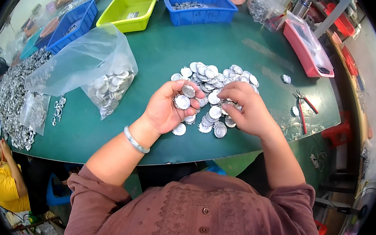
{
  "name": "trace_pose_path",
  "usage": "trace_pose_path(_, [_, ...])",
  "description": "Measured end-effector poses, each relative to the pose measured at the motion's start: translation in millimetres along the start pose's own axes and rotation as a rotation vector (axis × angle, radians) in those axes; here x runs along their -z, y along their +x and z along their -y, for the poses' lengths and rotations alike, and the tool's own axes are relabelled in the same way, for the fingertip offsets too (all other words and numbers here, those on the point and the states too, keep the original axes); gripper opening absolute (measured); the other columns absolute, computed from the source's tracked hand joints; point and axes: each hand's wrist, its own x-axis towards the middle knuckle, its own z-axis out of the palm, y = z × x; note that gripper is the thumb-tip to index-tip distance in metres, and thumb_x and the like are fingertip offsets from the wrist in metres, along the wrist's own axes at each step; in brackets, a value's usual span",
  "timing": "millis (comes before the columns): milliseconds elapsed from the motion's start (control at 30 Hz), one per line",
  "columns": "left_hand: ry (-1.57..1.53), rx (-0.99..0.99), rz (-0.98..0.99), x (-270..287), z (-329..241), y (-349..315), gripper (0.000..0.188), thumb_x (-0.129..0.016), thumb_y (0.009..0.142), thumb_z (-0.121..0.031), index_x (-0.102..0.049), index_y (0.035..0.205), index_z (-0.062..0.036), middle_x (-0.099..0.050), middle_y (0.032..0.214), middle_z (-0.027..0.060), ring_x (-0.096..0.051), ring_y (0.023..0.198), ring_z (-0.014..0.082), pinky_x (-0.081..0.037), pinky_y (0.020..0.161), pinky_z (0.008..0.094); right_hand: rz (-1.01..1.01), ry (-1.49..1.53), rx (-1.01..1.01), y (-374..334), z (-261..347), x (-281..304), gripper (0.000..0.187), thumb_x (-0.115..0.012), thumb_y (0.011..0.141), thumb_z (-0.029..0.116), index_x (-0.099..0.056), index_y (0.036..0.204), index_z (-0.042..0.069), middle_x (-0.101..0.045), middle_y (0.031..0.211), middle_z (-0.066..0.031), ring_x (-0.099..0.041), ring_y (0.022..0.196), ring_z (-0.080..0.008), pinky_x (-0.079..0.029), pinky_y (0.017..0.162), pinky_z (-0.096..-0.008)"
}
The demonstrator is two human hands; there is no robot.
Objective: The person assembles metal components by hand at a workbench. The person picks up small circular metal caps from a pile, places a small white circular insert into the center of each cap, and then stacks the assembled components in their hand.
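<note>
My left hand (pixel 161 108) is turned palm up with its fingers curled round a few round silver metal pendants. Two of them show: one pendant (pixel 182 102) on the fingers and a greyer one (pixel 188 91) by the thumb and fingertips. Right of it, my right hand (pixel 245 108) reaches palm down over a loose pile of similar pendants (pixel 208 73). Its thumb and fingers are drawn together, and whatever is between them is hidden. Small loops stick out from the rims of several pendants.
On the green table (pixel 167 48) stand a clear bag of pendants (pixel 105 88), a yellow-green bin (pixel 139 6), blue bin (pixel 205 18) and pink bin (pixel 308 49). Red-handled pliers (pixel 302 112) lie at the right. A heap of metal pieces (pixel 16 89) covers the left end, near a person in yellow (pixel 7 186).
</note>
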Motion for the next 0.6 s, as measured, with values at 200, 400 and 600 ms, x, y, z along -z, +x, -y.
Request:
trace_pose_path(200, [0.041, -0.002, -0.11, 5, 1, -1, 0.022, -0.048, 0.088, -0.024, -0.055, 0.084, -0.0035, -0.057, 0.083, 0.0104, -0.058, 0.075, 0.0196, -0.048, 0.057, 0.0263, 0.121, -0.302, 0.05, -8, 11, -2, 0.025, -0.065, 0.064, 0.007, -0.062, 0.089, 0.008, -0.052, 0.098, -0.0077, -0.048, 0.093, -0.0272, -0.038, 0.081, -0.0379])
trace_pose_path(400, [0.222, -0.005, -0.187, -15, -1, -5, 0.013, -0.051, 0.085, -0.013, -0.057, 0.091, -0.003, -0.057, 0.081, 0.0054, -0.057, 0.077, 0.0161, -0.047, 0.058, 0.0244, 0.101, -0.293, 0.088, -6, 1, -7, 0.017, -0.062, 0.068, 0.006, -0.062, 0.085, 0.007, -0.054, 0.092, -0.0069, -0.049, 0.09, -0.0261, -0.039, 0.08, -0.0375])
trace_pose_path(600, [0.433, 0.05, -0.161, -12, 2, -7, 0.016, -0.051, 0.087, -0.018, -0.058, 0.092, -0.0043, -0.056, 0.076, 0.0028, -0.046, 0.061, 0.0081, -0.035, 0.047, 0.0179, 0.007, -0.074, 0.01, 7, 1, -12, 0.014, -0.057, 0.073, 0.004, -0.059, 0.086, 0.006, -0.055, 0.082, -0.0093, -0.051, 0.083, -0.0285, -0.041, 0.073, -0.0374])
